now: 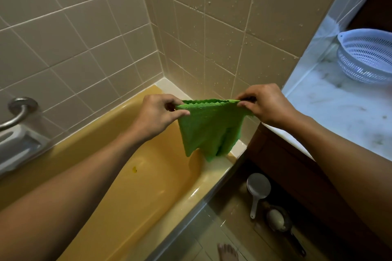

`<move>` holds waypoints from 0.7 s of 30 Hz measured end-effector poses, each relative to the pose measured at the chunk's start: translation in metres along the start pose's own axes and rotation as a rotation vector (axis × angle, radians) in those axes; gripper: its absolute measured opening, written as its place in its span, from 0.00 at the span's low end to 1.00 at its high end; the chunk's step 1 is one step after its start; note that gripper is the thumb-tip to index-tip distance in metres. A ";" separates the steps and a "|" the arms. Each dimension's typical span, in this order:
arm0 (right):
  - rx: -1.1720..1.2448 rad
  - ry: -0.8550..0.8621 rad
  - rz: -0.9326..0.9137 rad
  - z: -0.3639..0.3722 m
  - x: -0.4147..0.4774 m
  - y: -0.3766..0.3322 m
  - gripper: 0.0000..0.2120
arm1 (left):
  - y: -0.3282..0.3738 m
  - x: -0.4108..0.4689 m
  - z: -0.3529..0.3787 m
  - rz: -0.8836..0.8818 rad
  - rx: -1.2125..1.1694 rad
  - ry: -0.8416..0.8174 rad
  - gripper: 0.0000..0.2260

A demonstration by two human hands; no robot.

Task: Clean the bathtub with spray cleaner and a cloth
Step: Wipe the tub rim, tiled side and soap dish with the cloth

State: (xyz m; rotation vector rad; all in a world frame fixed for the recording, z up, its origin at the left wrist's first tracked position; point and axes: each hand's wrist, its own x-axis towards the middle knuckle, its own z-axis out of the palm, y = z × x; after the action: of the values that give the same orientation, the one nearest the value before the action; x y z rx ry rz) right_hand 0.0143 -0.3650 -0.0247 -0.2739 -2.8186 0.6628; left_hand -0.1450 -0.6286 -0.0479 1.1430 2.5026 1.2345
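A green cloth hangs spread out in the air above the far end of the yellow bathtub. My left hand pinches its upper left corner and my right hand pinches its upper right corner, stretching the top edge between them. The lower part of the cloth dangles loose over the tub's rim. No spray cleaner bottle is in view. A small dark spot marks the tub's inner wall.
Beige tiled walls meet in a corner behind the tub. A metal grab bar and a soap dish are at the left. A marble counter with a white colander stands at the right. A ladle, a strainer and a bare foot are on the floor.
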 end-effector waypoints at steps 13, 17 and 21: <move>-0.175 0.135 -0.006 0.005 0.043 0.025 0.07 | 0.007 0.050 0.012 -0.159 0.048 0.158 0.07; -0.149 0.319 -0.118 -0.008 0.035 0.018 0.07 | 0.022 0.043 0.000 -0.101 -0.041 0.252 0.03; -0.157 0.318 -0.193 -0.017 0.005 0.009 0.06 | 0.024 0.013 -0.002 -0.045 -0.145 0.237 0.04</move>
State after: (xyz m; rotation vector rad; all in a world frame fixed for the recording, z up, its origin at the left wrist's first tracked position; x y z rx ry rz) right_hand 0.0157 -0.3492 -0.0128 -0.1182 -2.5498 0.3231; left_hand -0.1408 -0.6122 -0.0263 0.9517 2.5321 1.5928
